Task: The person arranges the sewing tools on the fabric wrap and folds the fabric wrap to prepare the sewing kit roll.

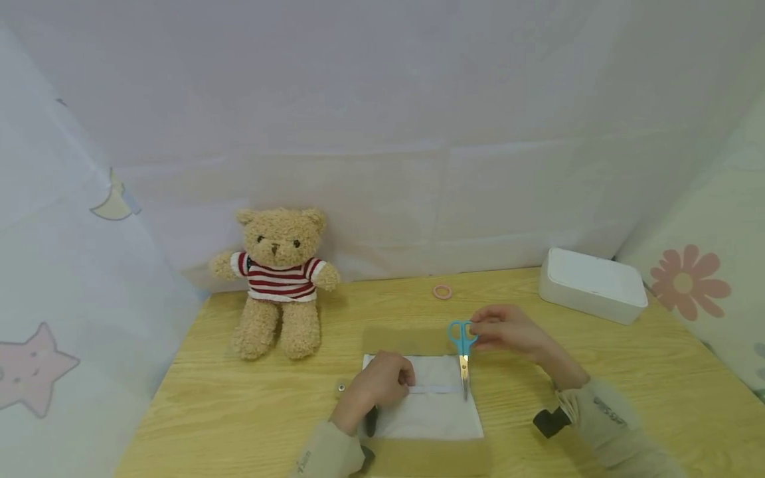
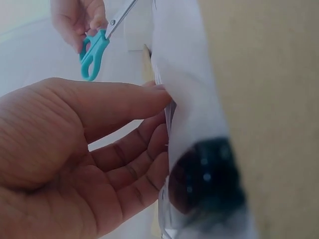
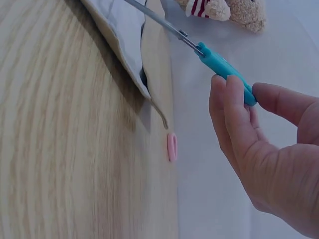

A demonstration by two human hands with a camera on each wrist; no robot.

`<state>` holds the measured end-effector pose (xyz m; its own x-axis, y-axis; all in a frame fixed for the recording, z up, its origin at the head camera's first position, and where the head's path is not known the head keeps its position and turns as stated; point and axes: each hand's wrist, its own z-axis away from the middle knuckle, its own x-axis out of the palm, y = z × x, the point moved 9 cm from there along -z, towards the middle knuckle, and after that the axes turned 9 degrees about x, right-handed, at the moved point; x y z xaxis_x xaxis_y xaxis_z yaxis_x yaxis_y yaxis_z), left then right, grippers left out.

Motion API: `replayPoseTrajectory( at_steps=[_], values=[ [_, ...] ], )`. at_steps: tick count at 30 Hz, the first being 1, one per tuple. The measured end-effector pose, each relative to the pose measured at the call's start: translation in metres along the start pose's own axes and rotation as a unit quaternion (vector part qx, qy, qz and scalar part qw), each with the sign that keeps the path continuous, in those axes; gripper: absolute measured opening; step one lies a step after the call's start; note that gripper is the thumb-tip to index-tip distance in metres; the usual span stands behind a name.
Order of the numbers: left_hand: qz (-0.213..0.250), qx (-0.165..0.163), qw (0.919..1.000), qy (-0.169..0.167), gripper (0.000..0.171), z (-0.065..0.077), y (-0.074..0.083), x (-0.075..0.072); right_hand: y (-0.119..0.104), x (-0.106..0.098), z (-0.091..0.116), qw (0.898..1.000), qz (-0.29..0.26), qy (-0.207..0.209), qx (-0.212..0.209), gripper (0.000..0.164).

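Note:
My right hand pinches turquoise-handled scissors by one finger loop. Their closed blades point toward me over the right part of a white fabric panel. In the right wrist view the scissors tilt up from the fabric, thumb on one side and fingers on the other. My left hand is at a narrow white strap across that panel; in the left wrist view its thumb and fingers pinch white fabric. Tan material shows around the panel. A dark object lies partly hidden beside the left wrist.
A teddy bear in a striped sweater sits at the back left. Behind the panel lies a pink ring. At the back right stands a white box. A small round metal snap is left of my left hand, on the wooden table.

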<state>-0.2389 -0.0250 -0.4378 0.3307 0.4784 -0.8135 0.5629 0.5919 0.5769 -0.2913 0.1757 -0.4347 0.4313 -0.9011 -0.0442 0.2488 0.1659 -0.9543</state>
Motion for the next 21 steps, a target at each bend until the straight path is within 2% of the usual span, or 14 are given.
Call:
replayPoseTrajectory(
  at_steps=[9, 15, 21],
  values=[
    [0.025, -0.012, 0.9996, 0.007, 0.021, -0.004, -0.005, -0.003, -0.001, 0.015, -0.004, 0.999, -0.024, -0.021, 0.007, 0.030],
    [0.088, -0.011, 0.9959, 0.017, 0.013, -0.006, -0.015, -0.005, -0.001, 0.021, -0.004, 0.999, -0.034, -0.032, 0.007, 0.029],
    [0.128, -0.035, 0.9912, -0.003, 0.011, -0.007, -0.026, -0.001, -0.002, 0.027, -0.006, 0.998, -0.046, -0.041, 0.003, 0.030]
  ],
)
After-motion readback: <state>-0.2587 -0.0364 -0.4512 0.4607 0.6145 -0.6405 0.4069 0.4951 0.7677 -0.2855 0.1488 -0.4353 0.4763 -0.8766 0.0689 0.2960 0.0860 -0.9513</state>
